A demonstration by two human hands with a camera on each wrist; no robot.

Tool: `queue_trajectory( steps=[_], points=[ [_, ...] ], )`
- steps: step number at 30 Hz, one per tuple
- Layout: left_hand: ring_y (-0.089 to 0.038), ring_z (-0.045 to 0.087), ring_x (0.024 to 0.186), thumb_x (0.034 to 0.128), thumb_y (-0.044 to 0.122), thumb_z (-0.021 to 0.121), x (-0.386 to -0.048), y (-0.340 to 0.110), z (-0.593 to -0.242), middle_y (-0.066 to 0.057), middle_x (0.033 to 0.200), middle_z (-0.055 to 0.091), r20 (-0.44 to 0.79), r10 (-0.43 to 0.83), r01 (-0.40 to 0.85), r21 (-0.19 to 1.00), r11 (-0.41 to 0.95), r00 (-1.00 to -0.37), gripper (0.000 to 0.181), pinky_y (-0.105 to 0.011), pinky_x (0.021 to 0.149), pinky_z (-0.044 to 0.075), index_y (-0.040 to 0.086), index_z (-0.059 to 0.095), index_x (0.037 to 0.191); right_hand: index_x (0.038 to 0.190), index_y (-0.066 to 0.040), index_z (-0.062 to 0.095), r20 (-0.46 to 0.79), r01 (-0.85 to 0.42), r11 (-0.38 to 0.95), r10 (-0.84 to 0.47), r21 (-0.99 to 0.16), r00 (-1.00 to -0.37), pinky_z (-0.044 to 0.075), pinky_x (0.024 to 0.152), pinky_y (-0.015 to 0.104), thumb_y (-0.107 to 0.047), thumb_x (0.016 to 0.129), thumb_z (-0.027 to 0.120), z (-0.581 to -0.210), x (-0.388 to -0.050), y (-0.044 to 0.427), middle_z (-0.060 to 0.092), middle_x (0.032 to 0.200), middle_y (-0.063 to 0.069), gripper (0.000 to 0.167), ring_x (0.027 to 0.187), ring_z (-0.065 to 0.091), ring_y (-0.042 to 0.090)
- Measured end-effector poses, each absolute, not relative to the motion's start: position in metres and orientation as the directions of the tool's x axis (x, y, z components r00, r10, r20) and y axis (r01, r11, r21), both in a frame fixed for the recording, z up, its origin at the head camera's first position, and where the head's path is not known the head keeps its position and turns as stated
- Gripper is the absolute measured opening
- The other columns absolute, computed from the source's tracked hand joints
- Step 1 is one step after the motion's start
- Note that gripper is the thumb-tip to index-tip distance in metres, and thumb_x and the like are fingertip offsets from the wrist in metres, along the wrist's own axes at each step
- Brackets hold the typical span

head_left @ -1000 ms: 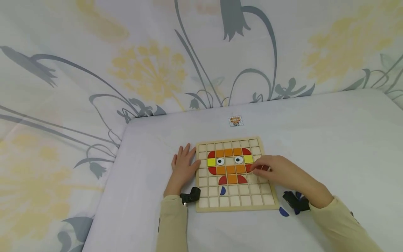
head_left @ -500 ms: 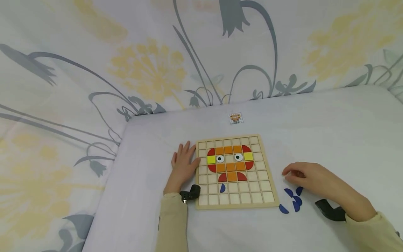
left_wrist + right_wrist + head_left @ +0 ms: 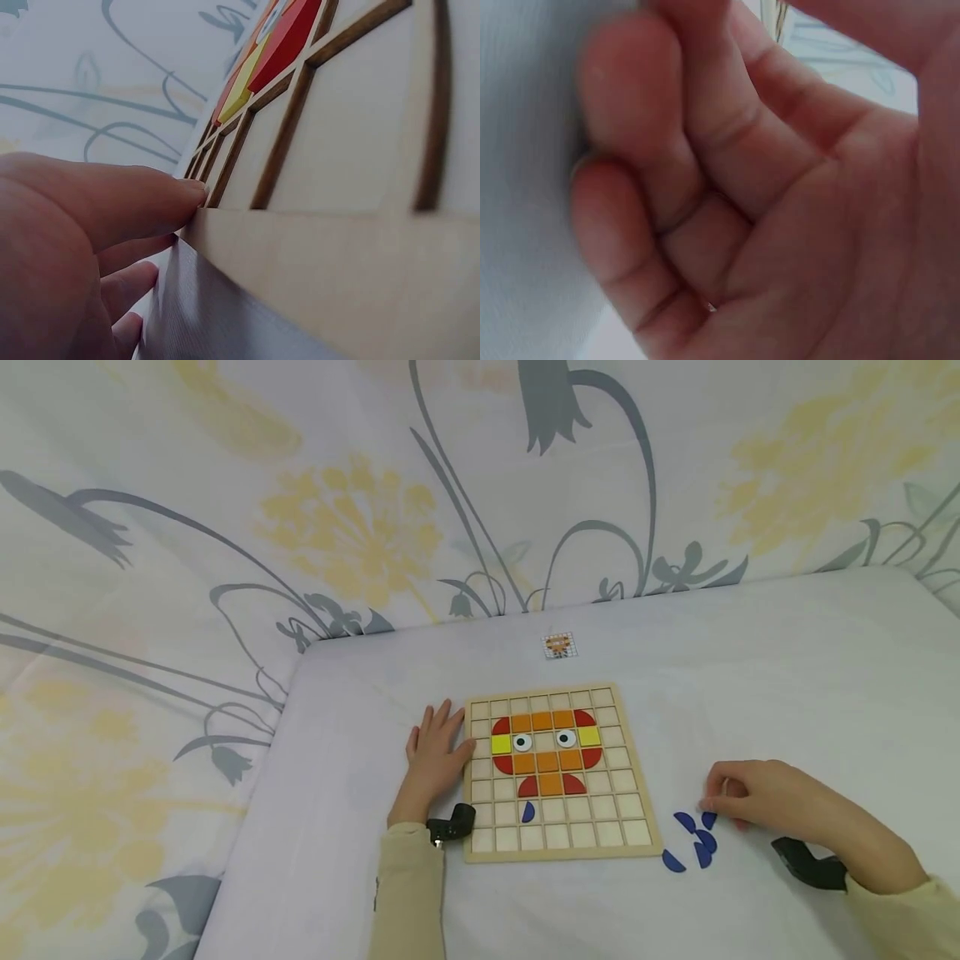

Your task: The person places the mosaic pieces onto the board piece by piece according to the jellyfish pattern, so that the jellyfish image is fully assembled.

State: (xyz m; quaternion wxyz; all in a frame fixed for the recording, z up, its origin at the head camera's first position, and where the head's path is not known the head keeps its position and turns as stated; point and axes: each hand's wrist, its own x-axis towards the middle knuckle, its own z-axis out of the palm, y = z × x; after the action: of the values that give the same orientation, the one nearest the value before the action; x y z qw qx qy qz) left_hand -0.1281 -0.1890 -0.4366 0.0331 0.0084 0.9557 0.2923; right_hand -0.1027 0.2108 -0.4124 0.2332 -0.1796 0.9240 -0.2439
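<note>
A wooden grid board (image 3: 487, 857) lies on the white surface, with red, orange and yellow pieces and two eye pieces forming a pattern. My left hand (image 3: 431, 764) rests flat along its left edge, fingers extended. In the left wrist view, the thumb (image 3: 150, 202) touches the wooden rim. One blue half-circle piece (image 3: 528, 812) sits in a lower cell. To the board's right, my right hand (image 3: 765, 797) has its curled fingers at another blue half-circle piece (image 3: 708, 820), partly covering it. Whether they pinch it is hidden, also in the right wrist view.
Several more blue half-circle pieces, one a loose blue piece (image 3: 673, 861), lie between the board and my right hand. A small printed pattern card (image 3: 559, 646) lies beyond the board. Floral fabric (image 3: 360, 527) rises behind the surface.
My right hand has left the red piece at the board's right side and moved right and down to the blue pieces. The left hand stays at the board's edge.
</note>
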Motion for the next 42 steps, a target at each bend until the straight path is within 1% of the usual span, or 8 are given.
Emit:
queue_trajectory(
  steps=[7, 16, 24, 28, 31, 35, 38, 42],
  points=[
    [-0.026, 0.002, 0.135, 0.0897, 0.03, 0.048, -0.126, -0.19, -0.44, -0.005, 0.147, 0.018, -0.069, 0.04, -0.004, 0.548, 0.837, -0.997, 0.051, -0.048, 0.103, 0.0, 0.013, 0.037, 0.137, 0.079, -0.019, 0.052, -0.399, -0.191, 0.817, -0.452, -0.544, -0.797, 0.032, 0.047, 0.023, -0.041, 0.077, 0.064, -0.415, -0.097, 0.2, 0.048, 0.053, -0.007, 0.025, 0.05, 0.045, 0.01],
    [-0.026, 0.002, 0.135, 0.0897, 0.03, 0.048, -0.127, -0.191, -0.437, -0.005, 0.147, 0.017, -0.069, 0.03, -0.012, 0.543, 0.84, -0.997, 0.052, -0.048, 0.103, -0.001, 0.013, 0.036, 0.137, 0.082, -0.021, 0.053, -0.278, -0.291, 0.796, -0.488, -0.531, -0.827, 0.028, 0.046, 0.021, -0.019, 0.08, 0.061, -0.417, -0.095, 0.195, 0.039, 0.059, -0.009, 0.008, 0.05, 0.037, 0.005],
    [-0.026, 0.002, 0.135, 0.0894, 0.029, 0.049, -0.128, -0.19, -0.439, -0.006, 0.147, 0.019, -0.055, 0.034, -0.003, 0.556, 0.831, -0.998, 0.052, -0.048, 0.103, 0.0, 0.013, 0.037, 0.137, 0.08, -0.018, 0.054, -0.246, -0.293, 0.8, -0.472, -0.524, -0.847, 0.027, 0.048, 0.021, -0.011, 0.079, 0.054, -0.414, -0.097, 0.192, 0.038, 0.058, -0.007, 0.007, 0.053, 0.037, 0.006],
    [-0.026, 0.003, 0.135, 0.0892, 0.029, 0.049, -0.127, -0.19, -0.439, -0.005, 0.147, 0.019, -0.05, 0.03, -0.003, 0.56, 0.828, -0.998, 0.051, -0.048, 0.103, 0.0, 0.013, 0.038, 0.136, 0.08, -0.018, 0.055, -0.22, -0.31, 0.798, -0.474, -0.516, -0.853, 0.03, 0.05, 0.022, -0.015, 0.081, 0.058, -0.413, -0.1, 0.19, 0.042, 0.06, -0.008, 0.004, 0.056, 0.039, 0.006],
    [-0.026, 0.003, 0.135, 0.0894, 0.029, 0.049, -0.126, -0.19, -0.44, -0.005, 0.147, 0.019, -0.052, 0.03, -0.003, 0.554, 0.832, -0.998, 0.051, -0.048, 0.103, 0.0, 0.013, 0.038, 0.137, 0.081, -0.018, 0.056, -0.173, -0.332, 0.79, -0.475, -0.516, -0.863, 0.034, 0.052, 0.021, -0.021, 0.081, 0.063, -0.412, -0.102, 0.186, 0.046, 0.063, -0.01, 0.008, 0.057, 0.041, 0.005],
    [-0.026, 0.003, 0.135, 0.0897, 0.03, 0.048, -0.126, -0.189, -0.439, -0.006, 0.147, 0.019, -0.052, 0.029, -0.004, 0.548, 0.836, -0.998, 0.051, -0.048, 0.103, 0.0, 0.013, 0.037, 0.137, 0.083, -0.019, 0.056, -0.114, -0.362, 0.769, -0.486, -0.526, -0.867, 0.037, 0.053, 0.021, -0.02, 0.081, 0.064, -0.409, -0.105, 0.179, 0.048, 0.064, -0.011, 0.008, 0.059, 0.043, 0.004],
    [-0.026, 0.003, 0.135, 0.0896, 0.03, 0.048, -0.127, -0.189, -0.439, -0.006, 0.147, 0.019, -0.047, 0.027, -0.004, 0.553, 0.833, -0.999, 0.051, -0.048, 0.103, 0.0, 0.013, 0.037, 0.137, 0.089, -0.018, 0.057, -0.104, -0.37, 0.76, -0.494, -0.535, -0.863, 0.037, 0.051, 0.021, -0.018, 0.082, 0.063, -0.408, -0.106, 0.169, 0.047, 0.065, -0.01, 0.009, 0.058, 0.043, 0.005],
    [-0.026, 0.003, 0.135, 0.0896, 0.03, 0.048, -0.127, -0.189, -0.438, -0.005, 0.147, 0.019, -0.048, 0.027, -0.005, 0.558, 0.83, -0.999, 0.051, -0.048, 0.103, 0.0, 0.013, 0.037, 0.137, 0.1, -0.016, 0.058, -0.13, -0.367, 0.741, -0.517, -0.563, -0.846, 0.036, 0.048, 0.02, -0.018, 0.083, 0.062, -0.405, -0.106, 0.149, 0.046, 0.066, -0.009, 0.018, 0.056, 0.042, 0.006]
  ],
)
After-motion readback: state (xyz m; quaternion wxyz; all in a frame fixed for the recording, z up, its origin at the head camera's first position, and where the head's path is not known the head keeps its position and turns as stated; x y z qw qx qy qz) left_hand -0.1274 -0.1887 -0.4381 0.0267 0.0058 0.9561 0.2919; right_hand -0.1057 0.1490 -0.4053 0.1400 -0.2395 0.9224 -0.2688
